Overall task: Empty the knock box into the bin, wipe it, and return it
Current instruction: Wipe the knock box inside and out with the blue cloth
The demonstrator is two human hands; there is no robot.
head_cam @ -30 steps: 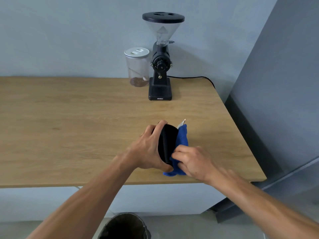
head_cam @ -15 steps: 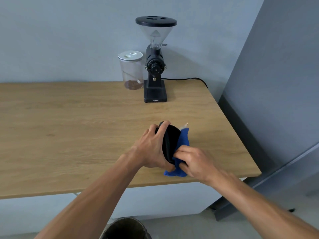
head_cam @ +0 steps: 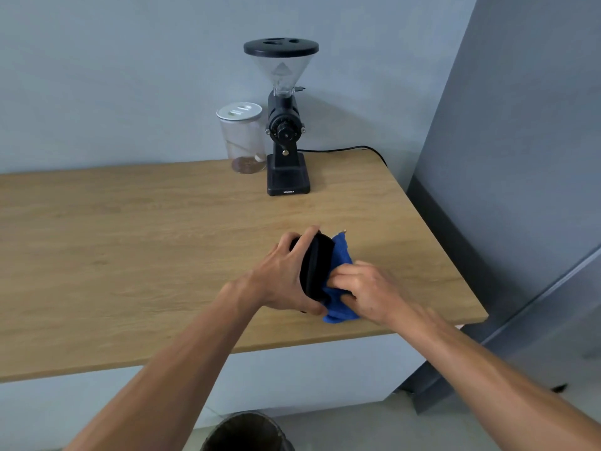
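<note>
A view from above of two bare forearms reaching out over a pale wooden table (head_cam: 130, 242). The left hand (head_cam: 279, 278) is curled around a black knock box (head_cam: 313, 271), thumb underneath and fingers over the top, holding it tipped on its side just above the table near the front right corner. The knock box is a small, round, matte black tub; from here only its dark curved side and rim show, and its inside is hidden. Its open end faces right, toward the other hand.

The right hand (head_cam: 367, 291) is closed on a bright blue cloth (head_cam: 341, 281), fingers bunched and pressed against the open end of the knock box. The cloth is fluffy, crumpled, and sticks out above and below the fingers, with a small pale tag at its top corner. Whether the cloth touches the table cannot be told.

At the back of the table, against a light blue-grey wall, stands a black coffee grinder (head_cam: 286, 151) with a clear funnel on top and a black lid. Just to its left is a clear jar (head_cam: 242, 138) with a white lid and a little brown coffee at the bottom. A black cord (head_cam: 351, 148) runs right from the grinder.

On the floor below the table edge, between the arms, the dark rim of a round bin (head_cam: 244, 431) shows.
</note>
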